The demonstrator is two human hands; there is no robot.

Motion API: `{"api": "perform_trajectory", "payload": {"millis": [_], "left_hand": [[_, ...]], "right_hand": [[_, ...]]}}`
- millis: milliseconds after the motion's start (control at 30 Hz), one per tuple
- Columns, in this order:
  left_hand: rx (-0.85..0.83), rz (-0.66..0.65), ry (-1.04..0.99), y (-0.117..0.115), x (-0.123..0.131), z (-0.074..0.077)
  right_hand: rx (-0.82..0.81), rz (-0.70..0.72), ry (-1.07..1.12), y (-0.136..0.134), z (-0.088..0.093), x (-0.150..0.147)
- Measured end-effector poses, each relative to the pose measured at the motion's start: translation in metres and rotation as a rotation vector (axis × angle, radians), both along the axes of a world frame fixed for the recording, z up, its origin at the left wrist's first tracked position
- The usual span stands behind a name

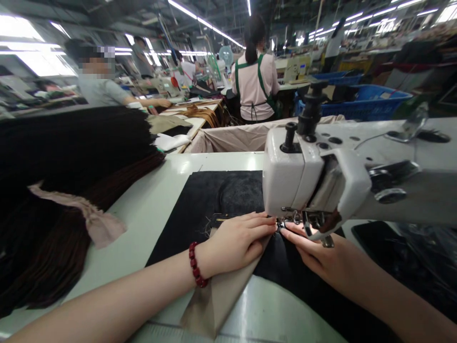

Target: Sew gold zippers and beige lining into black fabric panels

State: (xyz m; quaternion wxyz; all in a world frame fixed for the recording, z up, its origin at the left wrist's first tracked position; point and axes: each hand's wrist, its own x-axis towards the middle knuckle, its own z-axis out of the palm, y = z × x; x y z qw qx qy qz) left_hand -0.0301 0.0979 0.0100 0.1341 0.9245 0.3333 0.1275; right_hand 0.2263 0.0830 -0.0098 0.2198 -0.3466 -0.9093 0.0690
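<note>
Black fabric (200,205) under sewing machine (293,166) on table (143,224).
Left hand (237,243): fingers flat on fabric beside zipper (219,219). Right hand (317,252): fingers flat, just beside presser foot (310,224). Neither gripping.

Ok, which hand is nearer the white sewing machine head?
Right hand, fingertips beneath the white sewing machine head; left hand on the black fabric panel, beside it.

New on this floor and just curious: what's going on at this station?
A person is working at a white industrial sewing machine. Their left hand and right hand press black fabric flat beside the needle area, near a zipper and a beige strip. Co-workers work at stations beyond.
</note>
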Motion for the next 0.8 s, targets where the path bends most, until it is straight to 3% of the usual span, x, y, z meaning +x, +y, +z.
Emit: {"api": "perform_trajectory", "payload": {"millis": [233, 467, 667, 800], "left_hand": [[0.023, 0.001, -0.016, 0.0064, 0.0015, -0.0017], [0.031, 0.01, -0.024, 0.0075, 0.0005, -0.0032], [0.007, 0.017, -0.034, 0.007, 0.0011, -0.0041], [-0.034, 0.015, -0.045, 0.0079, 0.0021, -0.0013]], "right_hand": [[0.05, -0.027, -0.013, 0.0007, -0.0057, 0.0016], [0.11, 0.023, 0.013, 0.0028, 0.0025, -0.003], [0.138, 0.003, -0.01, 0.004, -0.0064, -0.0002], [0.197, 0.015, -0.061, 0.0036, -0.0032, -0.0012]]}}
